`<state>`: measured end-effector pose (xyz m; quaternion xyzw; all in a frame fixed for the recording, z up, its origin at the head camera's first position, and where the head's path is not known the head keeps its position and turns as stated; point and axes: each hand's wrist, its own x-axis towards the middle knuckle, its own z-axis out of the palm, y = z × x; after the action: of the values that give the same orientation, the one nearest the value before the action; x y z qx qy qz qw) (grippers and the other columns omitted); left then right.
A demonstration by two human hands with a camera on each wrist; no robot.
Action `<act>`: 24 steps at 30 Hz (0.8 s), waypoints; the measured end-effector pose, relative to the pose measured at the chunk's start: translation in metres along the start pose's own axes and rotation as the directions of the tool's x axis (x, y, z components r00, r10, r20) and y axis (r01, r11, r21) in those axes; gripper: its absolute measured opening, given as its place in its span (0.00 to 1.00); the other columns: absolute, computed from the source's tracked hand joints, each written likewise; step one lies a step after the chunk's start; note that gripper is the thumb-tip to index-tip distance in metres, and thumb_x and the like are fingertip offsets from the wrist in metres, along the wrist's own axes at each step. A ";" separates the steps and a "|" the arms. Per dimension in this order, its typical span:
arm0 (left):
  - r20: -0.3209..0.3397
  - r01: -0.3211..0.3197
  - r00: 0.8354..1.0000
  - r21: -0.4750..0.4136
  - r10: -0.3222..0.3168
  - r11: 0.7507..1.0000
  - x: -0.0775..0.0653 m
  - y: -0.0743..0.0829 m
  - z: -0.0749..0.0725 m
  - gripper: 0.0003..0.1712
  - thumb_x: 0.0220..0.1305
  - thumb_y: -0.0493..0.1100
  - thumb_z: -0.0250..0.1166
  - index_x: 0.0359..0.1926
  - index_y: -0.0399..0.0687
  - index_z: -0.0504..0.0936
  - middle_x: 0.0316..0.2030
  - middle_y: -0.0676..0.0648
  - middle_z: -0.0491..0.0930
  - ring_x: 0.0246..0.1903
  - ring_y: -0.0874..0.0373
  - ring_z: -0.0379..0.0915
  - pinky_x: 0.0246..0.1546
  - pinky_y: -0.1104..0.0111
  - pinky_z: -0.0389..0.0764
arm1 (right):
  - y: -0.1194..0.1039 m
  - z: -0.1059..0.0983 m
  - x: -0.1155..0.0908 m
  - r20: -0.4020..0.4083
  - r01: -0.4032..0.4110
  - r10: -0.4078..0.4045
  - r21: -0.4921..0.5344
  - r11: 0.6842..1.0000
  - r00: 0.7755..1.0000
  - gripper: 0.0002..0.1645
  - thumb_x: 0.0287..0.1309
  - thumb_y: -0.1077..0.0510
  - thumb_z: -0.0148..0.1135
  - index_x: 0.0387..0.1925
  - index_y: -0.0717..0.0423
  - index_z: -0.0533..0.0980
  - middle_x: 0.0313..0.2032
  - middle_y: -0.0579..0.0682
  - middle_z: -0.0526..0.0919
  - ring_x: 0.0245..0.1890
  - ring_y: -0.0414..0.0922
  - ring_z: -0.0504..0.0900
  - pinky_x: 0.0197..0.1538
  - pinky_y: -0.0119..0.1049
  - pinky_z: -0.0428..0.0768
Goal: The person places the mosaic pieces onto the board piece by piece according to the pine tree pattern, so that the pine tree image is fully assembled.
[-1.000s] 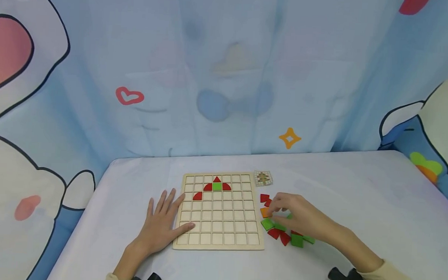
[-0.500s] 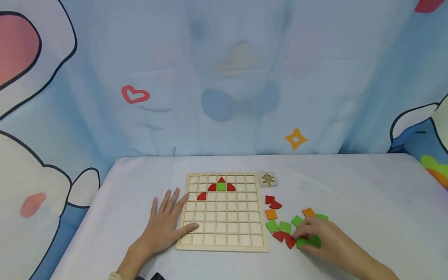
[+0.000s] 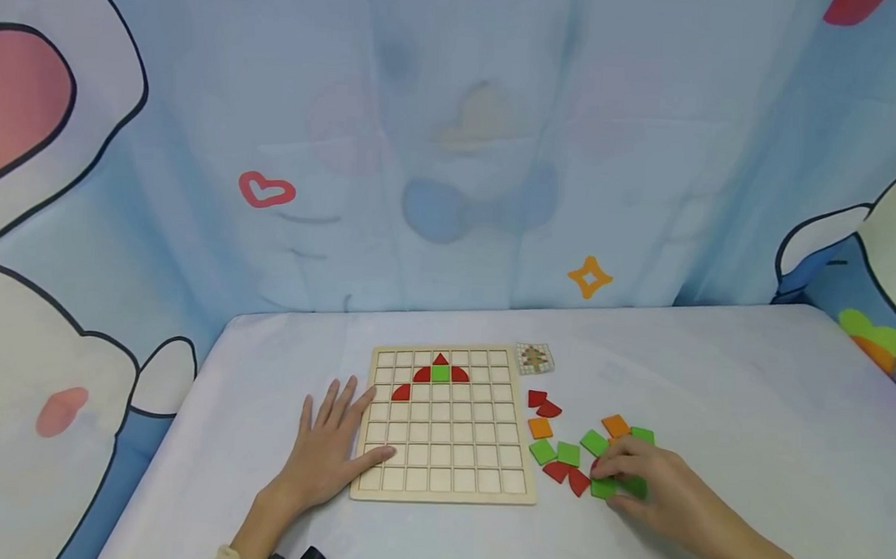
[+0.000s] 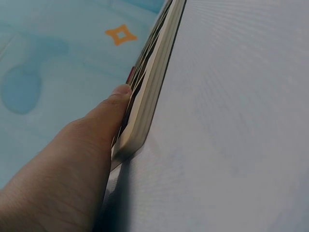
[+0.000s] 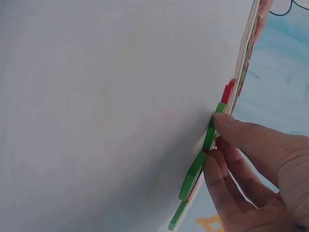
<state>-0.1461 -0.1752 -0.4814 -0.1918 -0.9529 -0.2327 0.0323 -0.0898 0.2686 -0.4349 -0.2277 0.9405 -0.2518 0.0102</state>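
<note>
A square wooden grid board [image 3: 439, 479] lies on the table with a few red pieces and a green square tile [image 3: 440, 373] in its upper cells. My left hand [image 3: 322, 449] rests on the board's left edge, fingers spread; in the left wrist view its thumb [image 4: 118, 96] presses the rim. My right hand [image 3: 657, 480] reaches into the loose pieces right of the board, fingers bent. Its thumb [image 5: 236, 126] touches a green tile [image 5: 209, 135], with other fingertips close beside the pieces. A red piece [image 3: 595, 466] shows partly under the fingertips; whether it is pinched is hidden.
Beside the board's upper right corner lies a small pattern card [image 3: 535, 358]. Loose orange squares [image 3: 616, 426], green squares [image 3: 542, 451] and red rounded pieces [image 3: 578, 482] are scattered near the right hand. A printed curtain [image 3: 456, 255] hangs behind the white table [image 3: 751, 393].
My right hand has moved right and toward me, from the orange piece beside the board to the green and red pieces, uncovering several tiles. My left hand has stayed on the board.
</note>
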 end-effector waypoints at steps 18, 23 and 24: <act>0.057 0.032 0.998 0.012 -0.033 0.999 0.001 0.002 -0.005 0.51 0.70 0.69 0.60 0.83 0.52 0.56 0.83 0.39 0.48 0.82 0.37 0.34 0.75 0.32 0.31 | -0.002 -0.004 0.010 0.104 -0.149 0.139 0.100 0.984 0.985 0.19 0.46 0.65 0.84 0.43 0.55 0.88 0.38 0.40 0.84 0.32 0.33 0.77 0.37 0.28 0.83; 0.053 0.034 0.998 0.014 -0.034 0.999 0.001 0.002 -0.005 0.51 0.69 0.70 0.61 0.83 0.52 0.57 0.83 0.39 0.48 0.82 0.37 0.34 0.75 0.33 0.31 | -0.001 -0.003 0.008 0.075 -0.160 0.151 0.136 0.978 0.986 0.20 0.43 0.65 0.85 0.41 0.54 0.88 0.37 0.41 0.84 0.31 0.34 0.76 0.36 0.27 0.83; 0.051 0.035 0.998 0.018 -0.036 0.999 0.001 0.002 -0.004 0.52 0.69 0.70 0.61 0.83 0.52 0.56 0.83 0.39 0.47 0.82 0.37 0.34 0.75 0.33 0.31 | -0.001 -0.003 0.007 0.068 -0.166 0.157 0.148 0.975 0.985 0.20 0.43 0.66 0.85 0.40 0.53 0.88 0.36 0.41 0.83 0.31 0.35 0.76 0.35 0.27 0.83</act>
<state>-0.1459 -0.1751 -0.4767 -0.1806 -0.9586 -0.2201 0.0052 -0.0961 0.2659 -0.4314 -0.1561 0.9331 -0.3153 0.0744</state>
